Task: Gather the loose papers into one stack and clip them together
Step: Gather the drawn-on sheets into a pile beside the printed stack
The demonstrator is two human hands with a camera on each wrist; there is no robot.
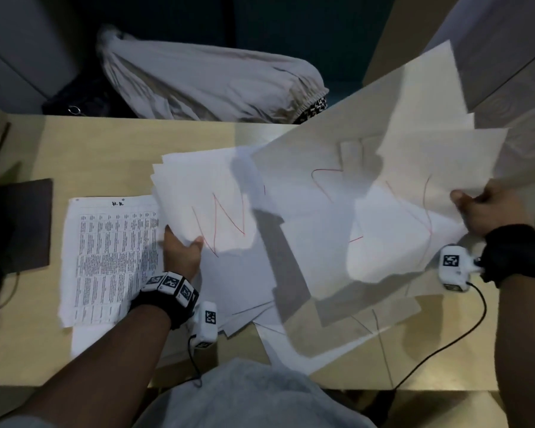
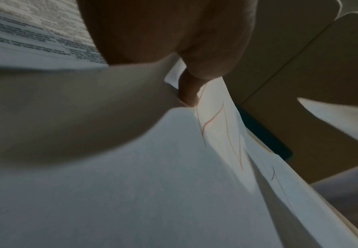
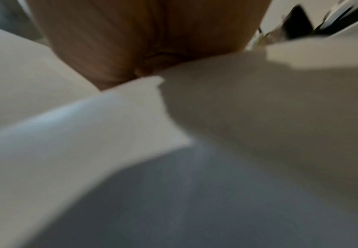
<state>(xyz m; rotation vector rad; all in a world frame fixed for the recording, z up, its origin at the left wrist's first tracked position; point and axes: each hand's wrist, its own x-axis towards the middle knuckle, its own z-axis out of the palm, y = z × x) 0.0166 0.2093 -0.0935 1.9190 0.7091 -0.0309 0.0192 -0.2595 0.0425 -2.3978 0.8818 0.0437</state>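
Note:
White loose papers [image 1: 291, 211] with red pen strokes spread across the tan table [image 1: 105, 149]. My left hand [image 1: 181, 250] pinches the lower edge of a small fan of sheets [image 1: 204, 193] marked with a red zigzag, thumb on top; the left wrist view shows fingers [image 2: 189, 90] tucked between the sheets [image 2: 152, 184]. My right hand [image 1: 479, 211] grips a raised, blurred bundle of sheets [image 1: 399, 168] at its right edge. In the right wrist view the fingers [image 3: 114, 58] disappear behind paper [image 3: 237, 117]. More sheets [image 1: 291, 341] lie flat under both. No clip is visible.
A printed document [image 1: 112, 254] lies flat at the left, partly under my left wrist. A dark flat pad [image 1: 22, 223] sits at the table's left edge. A seated person's light trousers [image 1: 210, 84] are beyond the far edge. Cables [image 1: 439, 344] trail from the wrist cameras.

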